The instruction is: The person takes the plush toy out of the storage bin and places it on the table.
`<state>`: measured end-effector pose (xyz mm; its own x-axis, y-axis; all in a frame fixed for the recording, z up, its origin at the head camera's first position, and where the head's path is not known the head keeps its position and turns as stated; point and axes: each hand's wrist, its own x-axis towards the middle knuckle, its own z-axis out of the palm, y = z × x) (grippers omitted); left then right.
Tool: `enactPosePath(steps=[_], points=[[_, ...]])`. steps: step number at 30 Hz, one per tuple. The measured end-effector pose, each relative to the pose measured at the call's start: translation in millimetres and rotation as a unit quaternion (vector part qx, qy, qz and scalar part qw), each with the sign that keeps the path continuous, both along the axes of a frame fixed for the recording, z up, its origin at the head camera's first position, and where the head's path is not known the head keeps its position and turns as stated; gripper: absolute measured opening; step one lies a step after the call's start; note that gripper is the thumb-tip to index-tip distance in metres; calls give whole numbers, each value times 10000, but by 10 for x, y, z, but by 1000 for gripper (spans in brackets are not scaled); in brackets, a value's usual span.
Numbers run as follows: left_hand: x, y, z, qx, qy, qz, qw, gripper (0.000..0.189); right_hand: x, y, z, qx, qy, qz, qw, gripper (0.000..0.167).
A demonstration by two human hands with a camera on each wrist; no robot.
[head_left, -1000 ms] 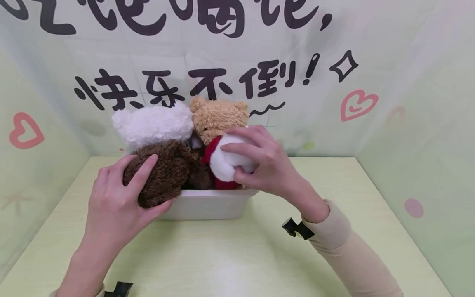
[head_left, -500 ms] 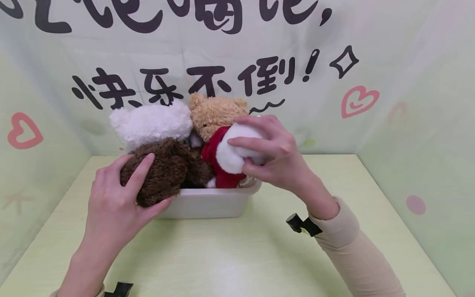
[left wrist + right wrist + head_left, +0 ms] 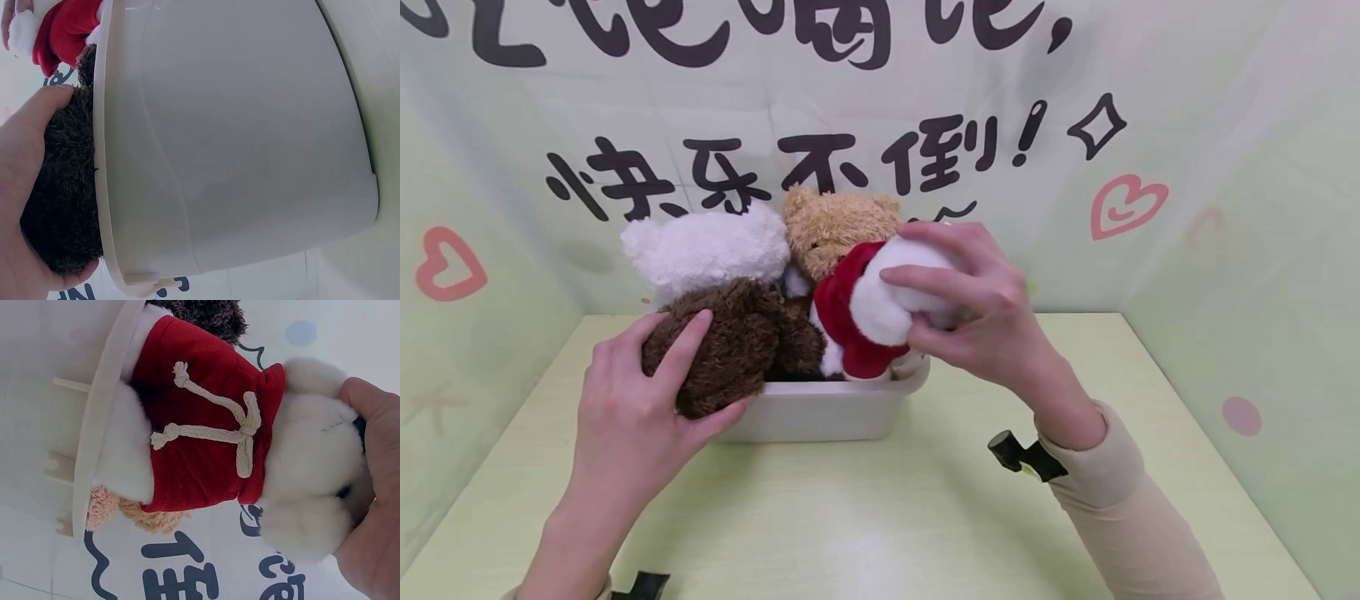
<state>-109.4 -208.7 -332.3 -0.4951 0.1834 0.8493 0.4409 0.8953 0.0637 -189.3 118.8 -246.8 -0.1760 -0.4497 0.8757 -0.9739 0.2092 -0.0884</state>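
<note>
In the head view my right hand grips the head of a white plush toy dressed in a red top. The toy leans to the right, its lower end still inside a white plastic tub. A cord bow on the red top shows in the right wrist view, where my hand covers part of the face. My left hand holds the rounded head of a dark brown plush toy at the tub's front left, thumb and fingers spread around it. The rest of that toy is hidden in the tub.
Behind the brown toy sits a fluffy white plush toy, beside a tan teddy bear at the back of the tub. The tub stands on a pale wooden table, with a printed backdrop behind.
My right hand has moved right and slightly up, pulling the white toy's head along, so more of its red top shows. The left hand keeps its hold on the brown toy.
</note>
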Motion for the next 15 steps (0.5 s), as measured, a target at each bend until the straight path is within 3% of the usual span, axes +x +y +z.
enactPosePath(steps=[10,15], points=[[-8,30,14,63,-161,97,9998,82,47,173,150,-1011,-409,-77,9940,30],[-10,19,2,96,-133,92,9998,83,89,279,198,-978,-316,-357,9941,30]])
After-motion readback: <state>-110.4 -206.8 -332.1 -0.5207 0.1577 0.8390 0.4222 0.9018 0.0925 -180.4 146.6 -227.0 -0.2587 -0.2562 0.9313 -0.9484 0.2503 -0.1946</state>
